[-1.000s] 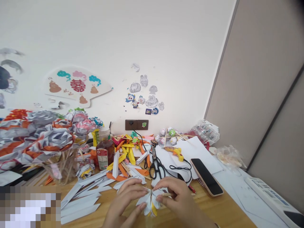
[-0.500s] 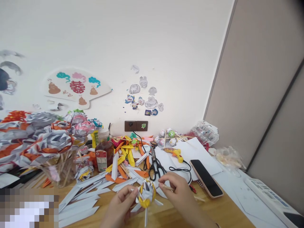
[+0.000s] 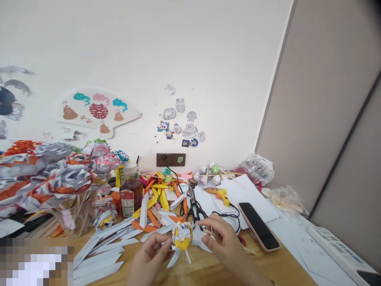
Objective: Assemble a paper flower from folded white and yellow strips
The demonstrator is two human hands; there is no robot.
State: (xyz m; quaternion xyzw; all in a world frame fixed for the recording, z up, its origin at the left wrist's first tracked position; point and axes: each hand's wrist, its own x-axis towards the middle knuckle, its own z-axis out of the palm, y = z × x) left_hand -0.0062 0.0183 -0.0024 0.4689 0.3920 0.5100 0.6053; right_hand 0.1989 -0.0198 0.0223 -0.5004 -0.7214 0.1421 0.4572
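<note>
A small folded paper flower (image 3: 181,237), white with a yellow centre, is held up just above the wooden desk (image 3: 268,270). My left hand (image 3: 149,256) grips it from below and the left, fingers pinched on its base. My right hand (image 3: 222,242) is at its right side, pinching a thin wooden stick (image 3: 207,232) whose tip points toward the flower. Loose white petals stick out under the flower.
Folded white paper strips (image 3: 101,254) lie left of my hands, orange and yellow ones (image 3: 157,196) behind. Black scissors (image 3: 195,208), a yellow glue gun (image 3: 218,193), a phone (image 3: 258,226), a brown bottle (image 3: 131,190) and a glass of paper flowers (image 3: 74,214) crowd the desk.
The flower was flat between both hands, then lifted and turned so its yellow centre faces me. My right hand shifted off it to its right side with the stick.
</note>
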